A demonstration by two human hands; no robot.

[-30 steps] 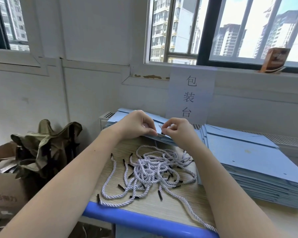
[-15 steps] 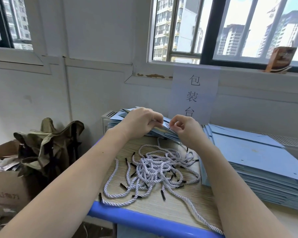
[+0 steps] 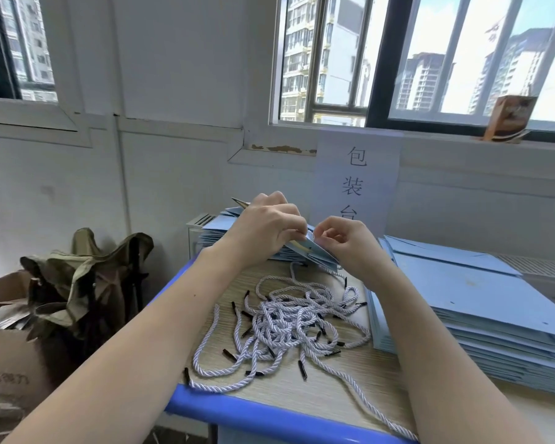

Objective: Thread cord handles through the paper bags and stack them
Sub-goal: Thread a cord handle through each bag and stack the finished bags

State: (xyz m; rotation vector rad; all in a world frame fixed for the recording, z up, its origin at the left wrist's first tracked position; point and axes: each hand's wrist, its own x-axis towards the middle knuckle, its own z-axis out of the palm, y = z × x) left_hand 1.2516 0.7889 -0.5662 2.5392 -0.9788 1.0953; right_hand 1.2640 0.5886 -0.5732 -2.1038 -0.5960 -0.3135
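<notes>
A flat light-blue paper bag [image 3: 314,253] is lifted at its near edge above a low pile of bags [image 3: 217,230] at the back of the table. My left hand [image 3: 266,229] grips the bag's top edge with curled fingers. Close to its right, my right hand [image 3: 345,243] has its fingers curled at the same edge; what it pinches is hidden. A white twisted cord [image 3: 297,272] hangs from under the bag toward the table. A tangle of white cords with black tips [image 3: 285,328] lies in front of my hands.
A tall stack of flat blue bags [image 3: 481,318] fills the right of the wooden table with a blue front edge [image 3: 269,418]. A cardboard box [image 3: 7,363] and an olive folded stool [image 3: 84,283] stand on the floor at left. A paper sign [image 3: 356,181] hangs on the wall.
Both hands have risen and lifted the bag's edge off the pile. The view has tilted up slightly.
</notes>
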